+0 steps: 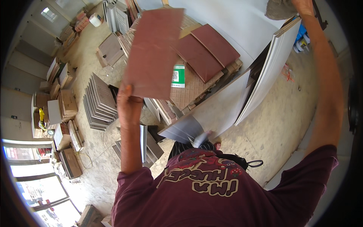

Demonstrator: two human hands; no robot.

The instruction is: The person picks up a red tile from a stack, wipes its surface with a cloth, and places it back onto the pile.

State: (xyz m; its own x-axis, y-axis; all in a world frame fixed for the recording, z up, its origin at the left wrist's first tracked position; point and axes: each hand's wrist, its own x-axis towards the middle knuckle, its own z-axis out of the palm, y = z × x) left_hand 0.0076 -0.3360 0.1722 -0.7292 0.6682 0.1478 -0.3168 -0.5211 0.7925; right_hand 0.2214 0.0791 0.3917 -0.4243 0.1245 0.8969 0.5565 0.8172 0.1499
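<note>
Left hand [128, 104]: pinching the lower edge of a reddish-brown tile [154, 53], thumb on its near face.
Tile position: raised in front of the person, long axis running up and away from the grip.
Right hand [303, 6]: at the frame's top edge, resting on the top of an upright white panel [270, 68]; whether its fingers are closed cannot be told.
Nearer hand: left.
Beneath: matching tiles on a stack [206, 49].

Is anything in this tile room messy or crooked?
Yes. The grey tile stack on the floor is fanned out, each tile slid off the next. Two red tiles lie askew on the pallet pile. The left hand holds up a red tile, and the right hand steadies big white tiles leaning tilted.
</note>
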